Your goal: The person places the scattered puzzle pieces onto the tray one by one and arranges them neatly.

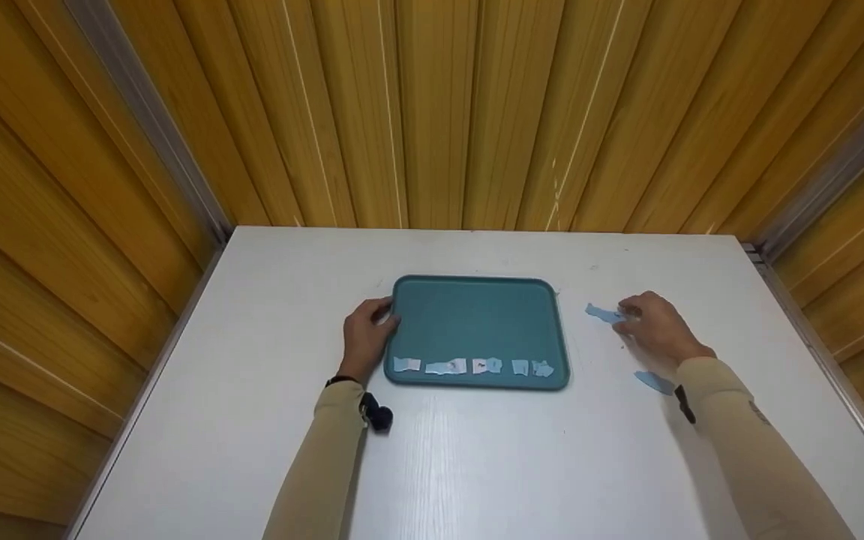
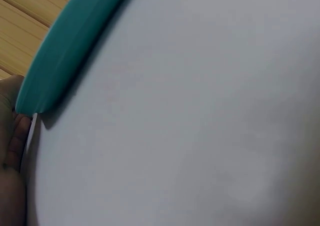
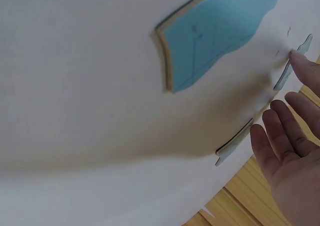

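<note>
My left hand [image 1: 363, 337] grips the left rim of a teal tray [image 1: 477, 315], thumb on the edge and fingers against its side. In the left wrist view, the tray's outer wall [image 2: 60, 50] shows beside those fingers. To the tray's right, my right hand [image 1: 657, 326] pinches one end of a flat blue puzzle piece [image 1: 601, 312] between thumb and index finger. The other fingers curve loosely near another piece [image 3: 234, 142] in the right wrist view. A larger blue piece [image 3: 215, 35] lies on the table by the right wrist.
Several pale blue and pinkish pieces [image 1: 445, 366] form a row along the tray's near edge. The white table [image 1: 477, 465] carries everything, with yellow wood-look panels [image 1: 432, 112] rising behind and at both sides.
</note>
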`<state>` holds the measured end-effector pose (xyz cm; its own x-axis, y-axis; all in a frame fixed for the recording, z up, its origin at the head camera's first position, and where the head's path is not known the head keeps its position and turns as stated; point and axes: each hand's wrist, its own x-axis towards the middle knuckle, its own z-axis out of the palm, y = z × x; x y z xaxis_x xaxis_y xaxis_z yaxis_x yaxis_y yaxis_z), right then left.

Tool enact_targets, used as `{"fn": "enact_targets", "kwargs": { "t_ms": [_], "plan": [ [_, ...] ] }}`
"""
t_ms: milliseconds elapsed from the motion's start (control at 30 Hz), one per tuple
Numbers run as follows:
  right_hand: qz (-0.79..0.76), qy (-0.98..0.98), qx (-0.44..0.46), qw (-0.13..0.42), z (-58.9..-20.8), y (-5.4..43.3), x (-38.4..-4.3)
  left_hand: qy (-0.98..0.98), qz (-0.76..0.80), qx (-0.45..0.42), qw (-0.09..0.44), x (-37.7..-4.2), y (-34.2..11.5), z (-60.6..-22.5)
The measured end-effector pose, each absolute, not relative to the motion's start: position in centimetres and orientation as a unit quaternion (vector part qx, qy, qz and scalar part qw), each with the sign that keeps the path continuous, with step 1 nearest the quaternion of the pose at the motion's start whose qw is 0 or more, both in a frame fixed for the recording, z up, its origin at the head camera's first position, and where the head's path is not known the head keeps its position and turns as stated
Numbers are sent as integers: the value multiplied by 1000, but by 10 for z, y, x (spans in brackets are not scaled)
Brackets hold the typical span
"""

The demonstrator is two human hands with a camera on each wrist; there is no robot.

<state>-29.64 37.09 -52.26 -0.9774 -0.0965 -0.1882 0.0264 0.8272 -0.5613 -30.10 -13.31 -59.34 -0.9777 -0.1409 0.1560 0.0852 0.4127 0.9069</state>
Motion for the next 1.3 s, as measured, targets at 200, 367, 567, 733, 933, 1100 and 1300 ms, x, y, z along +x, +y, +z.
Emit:
{"fn": "enact_targets", "kwargs": {
  "t_ms": [200,367,567,733,933,1100,1300],
  "plan": [
    [-294,949,-4,116,-523,369,-295,-835,-540,16,106,-301,-133,-594],
    [-300,947,0,115,-523,368,-294,-833,-541,9,114,-301,-134,-594],
    [-294,950,7,110,-523,364,-294,-831,-542,-4,127,-301,-134,-596],
    [-271,958,0,92,-523,360,-296,-832,-540,-3,126,-302,-134,-596],
    [-264,960,6,94,-522,357,-297,-835,-537,5,116,-302,-133,-594],
    [-268,958,7,96,-523,356,-297,-835,-538,12,111,-302,-132,-594],
    [-273,957,20,95,-525,356,-299,-834,-540,12,111,-301,-132,-594]
  ]
}}
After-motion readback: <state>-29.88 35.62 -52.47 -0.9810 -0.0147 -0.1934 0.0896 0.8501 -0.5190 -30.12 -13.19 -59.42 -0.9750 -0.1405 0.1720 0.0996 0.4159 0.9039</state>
